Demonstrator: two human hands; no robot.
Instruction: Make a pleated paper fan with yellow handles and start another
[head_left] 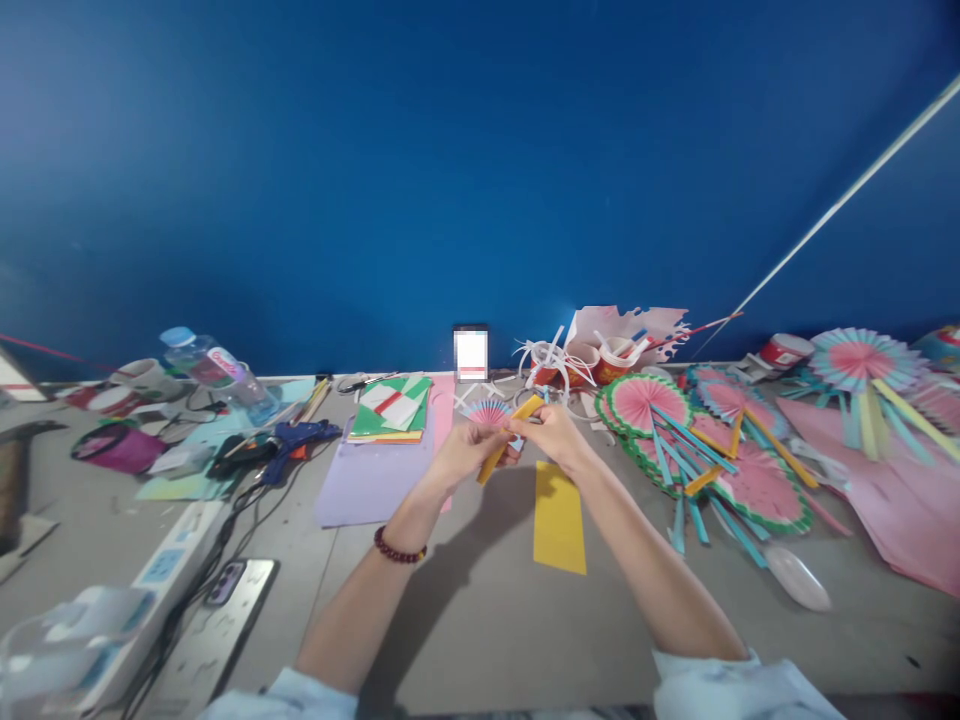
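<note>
Both hands meet at the middle of the table around a narrow folded yellow paper strip [493, 464]. My left hand [480, 447] is closed on its middle, the strip's lower end sticking out below the fingers. Close beside it, my right hand [551, 432] pinches the strip near its upper end. Just behind the fingers shows a small pleated pink-and-blue paper fan [486, 411], partly hidden; I cannot tell whether it touches my hands. A yellow paper sheet [559, 520] lies flat under my right forearm.
Purple paper [371, 485] and green sheets [390, 405] lie left, near a blue glue gun [296, 445], a bottle [221, 372], a power strip [169, 590] and a phone [217, 630]. Watermelon-patterned paper fans [761, 485] with strips and a white spoon-like piece [797, 578] lie right.
</note>
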